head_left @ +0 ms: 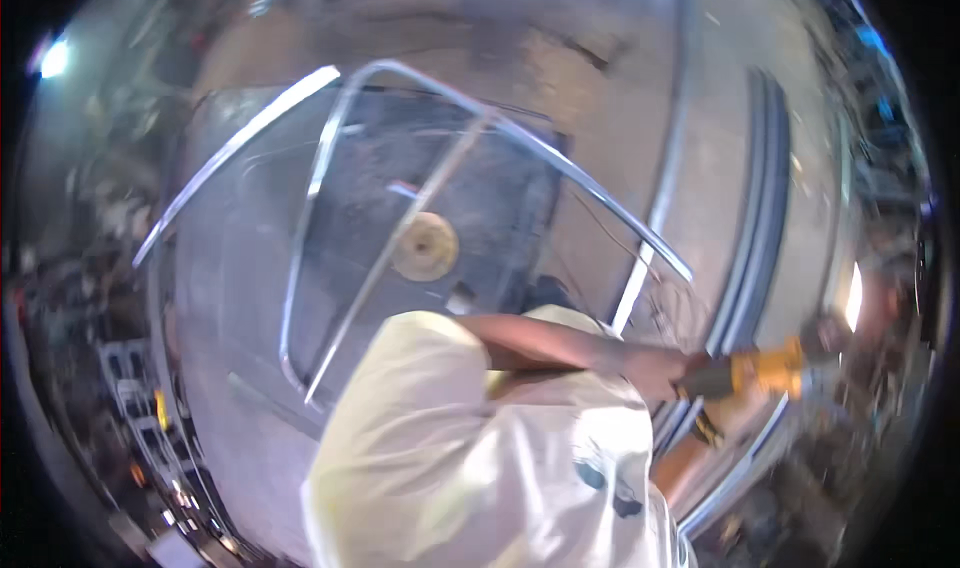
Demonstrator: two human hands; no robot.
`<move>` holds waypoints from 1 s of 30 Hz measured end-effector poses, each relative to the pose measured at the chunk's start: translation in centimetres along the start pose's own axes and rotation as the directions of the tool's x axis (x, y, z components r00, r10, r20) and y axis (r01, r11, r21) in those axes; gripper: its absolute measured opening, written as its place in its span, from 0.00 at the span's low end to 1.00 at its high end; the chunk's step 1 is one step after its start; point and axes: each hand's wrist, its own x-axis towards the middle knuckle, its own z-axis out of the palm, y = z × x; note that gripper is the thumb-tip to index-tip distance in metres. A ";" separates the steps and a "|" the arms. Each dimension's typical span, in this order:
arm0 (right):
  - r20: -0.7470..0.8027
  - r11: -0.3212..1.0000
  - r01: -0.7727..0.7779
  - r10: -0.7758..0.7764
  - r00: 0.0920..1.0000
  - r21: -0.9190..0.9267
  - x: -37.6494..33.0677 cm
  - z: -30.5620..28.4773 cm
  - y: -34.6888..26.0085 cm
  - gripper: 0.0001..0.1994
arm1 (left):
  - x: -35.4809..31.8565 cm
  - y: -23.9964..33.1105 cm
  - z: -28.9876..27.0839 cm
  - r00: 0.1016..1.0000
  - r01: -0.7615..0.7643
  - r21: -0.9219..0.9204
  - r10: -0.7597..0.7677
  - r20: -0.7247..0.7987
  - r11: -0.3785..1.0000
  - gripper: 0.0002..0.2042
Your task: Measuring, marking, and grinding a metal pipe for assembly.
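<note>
Off to my right, an angle grinder (770, 370) with a yellow body and a dark rear grip is held in both hands. My left arm crosses my lap, and my left hand (655, 370) is closed on the dark rear end. Around the underside of the yellow body wraps my right hand (738, 410), with a band at its wrist. The grinder's head is blurred. In front of my knees lies a bent, shiny metal tube frame (560, 160) with a thinner crossbar (400, 238), away from both hands.
A round tan disc (425, 247) with a dark centre lies on a dark plate (510, 203) inside the frame. Another shiny tube (240, 146) is at the left. Several long dark tubes (757, 198) run along the right. Blurred clutter fills both sides.
</note>
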 end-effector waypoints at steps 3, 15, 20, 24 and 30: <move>-0.164 0.985 0.160 -0.168 0.972 -0.062 2.5 0.4 4.1 0.17 | -1.1 -0.9 -1.7 0.988 0.151 -0.060 -0.152 -0.025 0.987 0.35; -0.375 0.956 -0.174 0.075 0.924 -0.238 1.4 -1.2 12.8 0.23 | -3.5 -7.9 -5.6 0.878 0.446 0.201 -0.470 0.090 0.872 0.25; -0.430 0.805 -0.370 0.160 0.889 -0.464 -0.5 -2.2 17.4 0.25 | -7.4 -12.5 -18.9 0.882 0.470 0.865 -0.122 -0.455 0.175 0.30; -0.410 0.759 -0.436 0.244 0.879 -0.483 -0.1 -2.0 18.6 0.27 | -7.6 -14.6 -25.0 0.878 0.466 0.885 -0.112 -0.465 -0.016 0.29; -0.387 0.660 -0.526 0.361 0.848 -0.536 -0.8 -3.4 20.6 0.30 | -7.8 -18.1 -27.0 0.813 0.531 0.831 -0.179 -0.554 -0.164 0.19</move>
